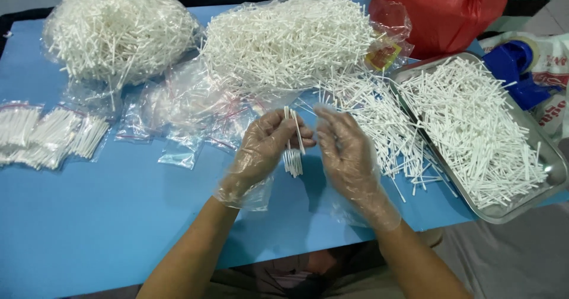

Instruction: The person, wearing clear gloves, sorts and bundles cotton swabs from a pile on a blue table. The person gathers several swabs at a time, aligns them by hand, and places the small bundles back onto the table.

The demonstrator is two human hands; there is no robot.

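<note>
- Left hand (268,145): gloved; I see its fingers pinching a small bundle of white sticks (293,148) upright, above the blue table (106,216).
- Right hand (347,151): gloved, fingers loosely curled and empty, just beside the bundle.
- Sticks: I judge them light, thin, stiff, slippery against plastic gloves; best gripped mid-length.
- Nearby: loose pile (284,38), steel tray (554,168) of sticks, filled bags (50,136).

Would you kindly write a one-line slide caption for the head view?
Gloved left hand holds a small bundle of white sticks over a blue table; right hand hovers beside it.
</note>
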